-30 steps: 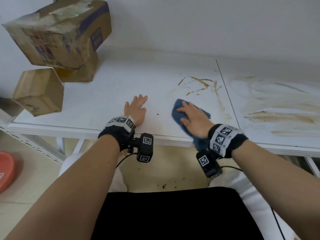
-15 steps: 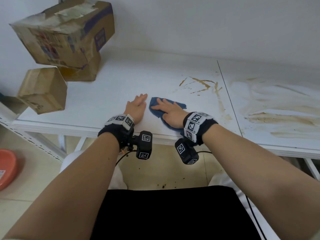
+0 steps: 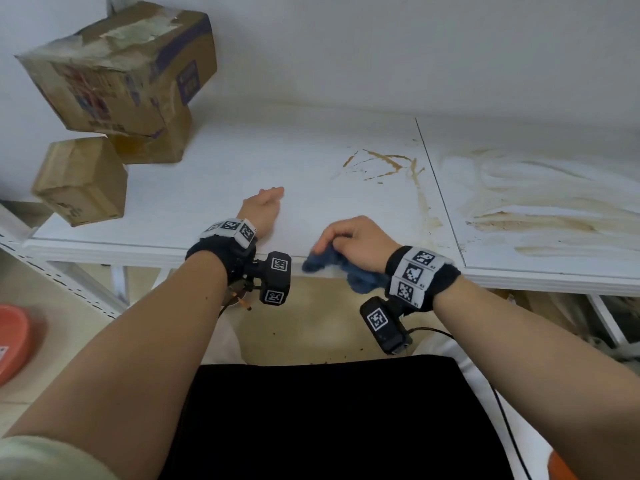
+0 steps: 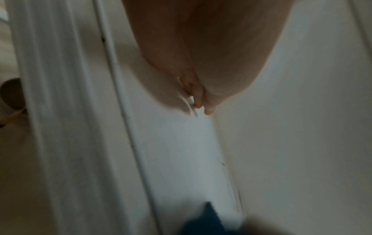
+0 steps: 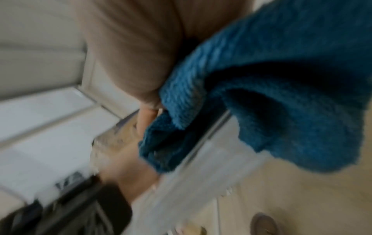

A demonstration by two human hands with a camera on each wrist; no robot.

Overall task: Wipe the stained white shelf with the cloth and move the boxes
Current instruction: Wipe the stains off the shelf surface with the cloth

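Note:
The white shelf [image 3: 242,174] carries brown stains [image 3: 391,164] in its middle and wide smears [image 3: 540,216] on the right panel. My right hand [image 3: 349,237] grips the bunched blue cloth [image 3: 346,268] at the shelf's front edge; the cloth [image 5: 271,89] hangs from my curled fingers in the right wrist view. My left hand [image 3: 265,207] lies flat on the shelf, fingers straight, a little left of the cloth. Three worn cardboard boxes sit at the far left: a large one [image 3: 117,67] tilted on a second [image 3: 156,140], and a small one [image 3: 83,181] near the corner.
A wall rises close behind the shelf. A seam [image 3: 440,181] splits the shelf into two panels. On the floor at the left lies a red-orange object [image 3: 12,341]. A metal shelf frame [image 3: 69,282] runs under the left end.
My right hand slid the cloth left, then pulled it back to the front edge and bunched it in curled fingers. The left hand stayed flat in place.

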